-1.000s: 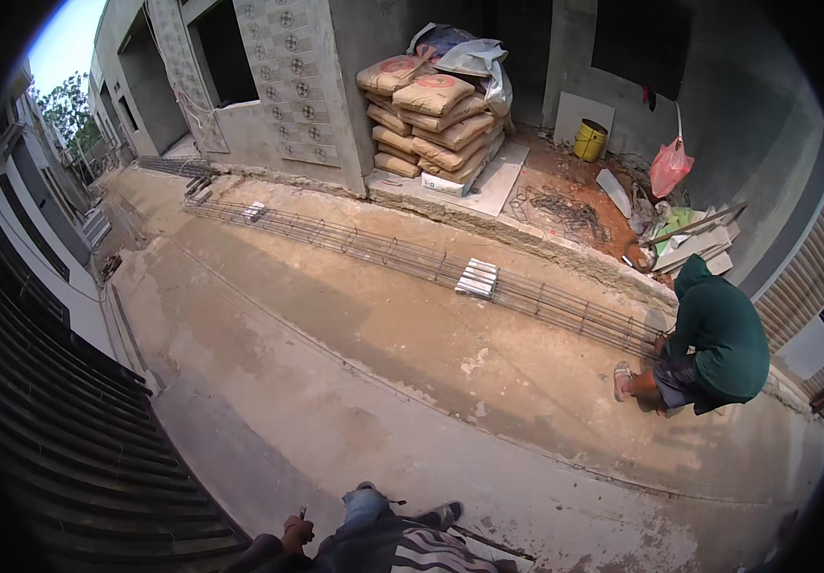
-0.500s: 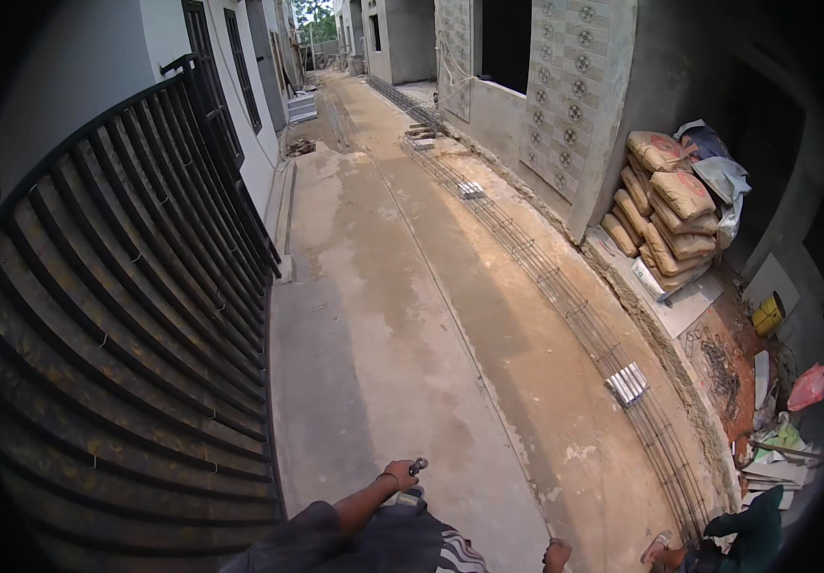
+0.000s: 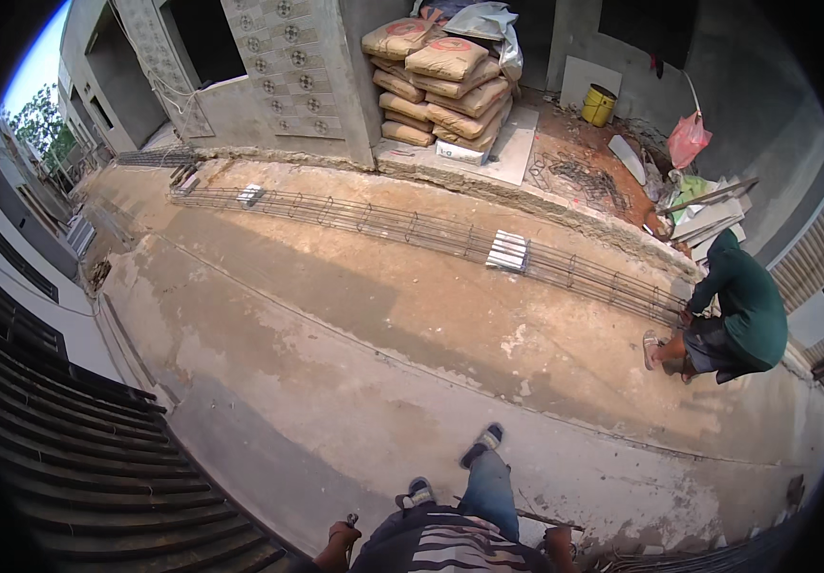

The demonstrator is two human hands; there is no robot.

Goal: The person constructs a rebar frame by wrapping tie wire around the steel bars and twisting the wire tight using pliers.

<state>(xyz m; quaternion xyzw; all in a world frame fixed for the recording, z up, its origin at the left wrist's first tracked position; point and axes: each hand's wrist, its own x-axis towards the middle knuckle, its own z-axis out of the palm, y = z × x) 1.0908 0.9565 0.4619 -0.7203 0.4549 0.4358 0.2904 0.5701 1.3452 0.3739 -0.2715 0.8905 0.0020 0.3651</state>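
Note:
My left hand [image 3: 338,537] is closed round a short metal tool whose rounded grey end [image 3: 352,519] shows above the fingers; its kind is not clear. Low in front of me, my right hand [image 3: 557,541] is closed too. A thin dark rod [image 3: 545,519] runs just beyond its fingers, and I cannot make out what lies in the grip. Both hands are beside my body, away from the long rebar cage [image 3: 412,225] on the ground. At the cage's right end crouches a co-worker [image 3: 751,310] in a dark green hooded top, hands at the bars.
Pale blocks [image 3: 507,251] lie across the cage. Stacked brown sacks [image 3: 440,81] stand on the raised edge beyond, with a yellow bucket [image 3: 599,105] and a pink bag [image 3: 689,141] farther right. A black barred gate [image 3: 116,458] is at left. Several thin bars [image 3: 717,559] lie lower right.
My view has swung to the right, bringing the co-worker and the cage's right end into full view. My legs and both hands now show lower in front; the left hand still holds the metal tool.

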